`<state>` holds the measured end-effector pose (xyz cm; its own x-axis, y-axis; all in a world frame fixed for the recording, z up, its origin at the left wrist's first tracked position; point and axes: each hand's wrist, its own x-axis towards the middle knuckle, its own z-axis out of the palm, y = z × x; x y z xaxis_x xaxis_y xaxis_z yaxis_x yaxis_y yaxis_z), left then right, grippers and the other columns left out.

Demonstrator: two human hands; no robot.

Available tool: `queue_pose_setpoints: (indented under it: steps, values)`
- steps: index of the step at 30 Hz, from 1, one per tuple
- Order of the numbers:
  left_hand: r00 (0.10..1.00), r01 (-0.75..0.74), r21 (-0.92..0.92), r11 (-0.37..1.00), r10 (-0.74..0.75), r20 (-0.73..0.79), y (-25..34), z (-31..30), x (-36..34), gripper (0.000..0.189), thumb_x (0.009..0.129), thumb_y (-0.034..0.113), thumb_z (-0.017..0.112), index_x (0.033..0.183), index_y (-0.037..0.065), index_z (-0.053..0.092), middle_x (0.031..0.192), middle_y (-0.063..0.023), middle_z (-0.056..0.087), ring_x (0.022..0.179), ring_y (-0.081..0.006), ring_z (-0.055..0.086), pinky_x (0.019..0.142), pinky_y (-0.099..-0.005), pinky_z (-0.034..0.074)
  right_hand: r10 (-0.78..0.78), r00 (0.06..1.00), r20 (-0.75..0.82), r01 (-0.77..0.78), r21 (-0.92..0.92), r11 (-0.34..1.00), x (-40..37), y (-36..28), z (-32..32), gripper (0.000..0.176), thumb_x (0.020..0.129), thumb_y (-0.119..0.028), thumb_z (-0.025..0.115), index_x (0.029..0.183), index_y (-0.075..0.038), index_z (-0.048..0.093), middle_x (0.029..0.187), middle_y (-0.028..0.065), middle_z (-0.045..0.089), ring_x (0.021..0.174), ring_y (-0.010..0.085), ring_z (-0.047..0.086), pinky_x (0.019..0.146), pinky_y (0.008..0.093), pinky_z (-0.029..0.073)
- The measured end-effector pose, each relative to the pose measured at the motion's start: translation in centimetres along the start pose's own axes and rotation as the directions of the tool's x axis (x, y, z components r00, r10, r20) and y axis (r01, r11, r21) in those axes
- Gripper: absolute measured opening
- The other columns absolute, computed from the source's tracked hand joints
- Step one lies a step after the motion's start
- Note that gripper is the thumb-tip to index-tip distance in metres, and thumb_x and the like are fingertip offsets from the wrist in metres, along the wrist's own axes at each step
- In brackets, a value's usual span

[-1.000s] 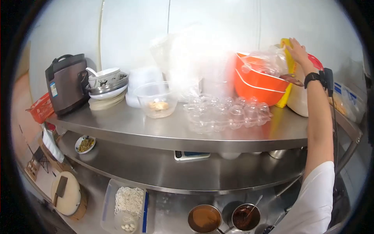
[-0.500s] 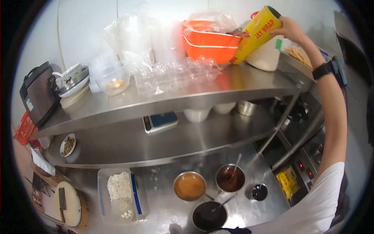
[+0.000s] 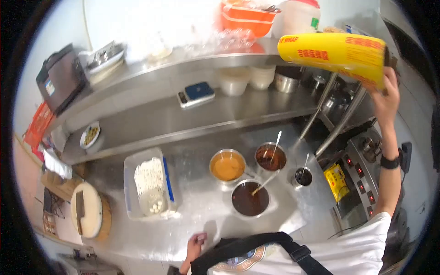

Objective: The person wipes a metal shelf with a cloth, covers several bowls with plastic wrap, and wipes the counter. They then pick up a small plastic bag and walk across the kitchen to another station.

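Observation:
My right hand point(image 3: 386, 94) is closed round the end of a large yellow roll with red print point(image 3: 334, 55), held sideways in front of the upper shelf's right end. Low in the view, my left hand point(image 3: 197, 243) is near the front edge of the steel table point(image 3: 192, 217), with its fingers curled; nothing can be made out in it. Between my hands on the table are a pot of orange sauce point(image 3: 227, 166), a pot of dark red paste point(image 3: 270, 156), a pot of dark liquid point(image 3: 250, 198) and a small dark cup point(image 3: 302, 177).
A plastic tub point(image 3: 129, 192) holds noodles. A cleaver point(image 3: 80, 211) lies on a round chopping block point(image 3: 94, 215) at the left. Shelves above carry a scale point(image 3: 199, 91), bowls point(image 3: 233, 82) and an orange basket point(image 3: 247, 20). A control panel point(image 3: 362, 183) is at the right.
The yellow roll has come off the upper shelf in my right hand, lower and tilted nearly level. My left hand has come into view. The camera view has shifted down.

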<state>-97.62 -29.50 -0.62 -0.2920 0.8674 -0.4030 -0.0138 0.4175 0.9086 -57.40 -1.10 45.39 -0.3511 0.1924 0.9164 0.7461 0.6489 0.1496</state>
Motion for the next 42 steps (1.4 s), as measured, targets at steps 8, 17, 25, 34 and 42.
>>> queue_pose_setpoints:
  steps: [8,17,25,34,42]
  values:
    - [0.883,-0.365,-0.380,0.850,0.446,0.148,14.1,-0.2,0.1,0.036,0.085,0.010,0.043,0.120,0.006,0.038,0.123,-0.0056,0.041,0.110,-0.0182,0.043,0.089,-0.0307,0.035,0.298,0.857,0.421,-0.480,0.438,0.760,-8.3,-15.3,-0.4,0.040,0.061,-0.009,0.070,0.095,0.005,0.055,0.101,0.0094,0.050,0.091,0.0186,0.049,0.077,0.0265,0.040]
    - [0.974,0.181,-0.776,0.605,0.000,0.227,-0.7,-4.2,-2.9,0.033,0.084,0.010,0.048,0.116,0.010,0.040,0.102,0.0002,0.051,0.075,-0.0041,0.050,0.055,-0.0136,0.043,-0.125,0.679,0.724,-0.580,0.632,0.514,-15.4,-28.6,8.4,0.036,0.052,-0.021,0.078,0.065,-0.001,0.051,0.075,0.0051,0.044,0.070,0.0174,0.045,0.061,0.0259,0.037]
    - [0.981,0.156,-0.723,0.673,-0.021,0.192,-0.5,-6.1,-3.9,0.018,0.083,0.015,0.052,0.101,0.012,0.054,0.092,0.0028,0.057,0.063,-0.0036,0.047,0.053,-0.0156,0.037,-0.219,0.688,0.692,-0.572,0.702,0.423,-12.9,-31.4,11.6,0.036,0.050,-0.016,0.078,0.063,0.000,0.049,0.074,0.0041,0.043,0.068,0.0159,0.043,0.059,0.0250,0.035]
    - [0.877,-0.217,-0.665,0.715,-0.156,-0.454,-8.2,-11.2,-3.6,0.012,0.086,0.019,0.040,0.081,0.009,0.043,0.067,-0.0010,0.046,0.054,-0.0093,0.044,0.047,-0.0234,0.040,-0.219,0.659,0.720,-0.513,0.643,0.569,-10.4,-32.5,20.2,0.026,0.052,-0.005,0.070,0.068,0.001,0.050,0.070,0.0018,0.036,0.063,0.0128,0.038,0.055,0.0236,0.031]
    - [0.991,-0.065,-0.882,0.466,-0.072,-0.111,-3.6,-11.8,-5.4,0.031,0.090,0.029,0.032,0.109,0.006,0.041,0.109,-0.0102,0.049,0.095,-0.0201,0.051,0.069,-0.0300,0.049,-0.199,0.743,0.639,-0.372,0.641,0.671,-14.8,-34.4,31.2,0.024,0.061,-0.004,0.066,0.079,0.003,0.050,0.079,0.0101,0.045,0.072,0.0220,0.048,0.064,0.0297,0.039]
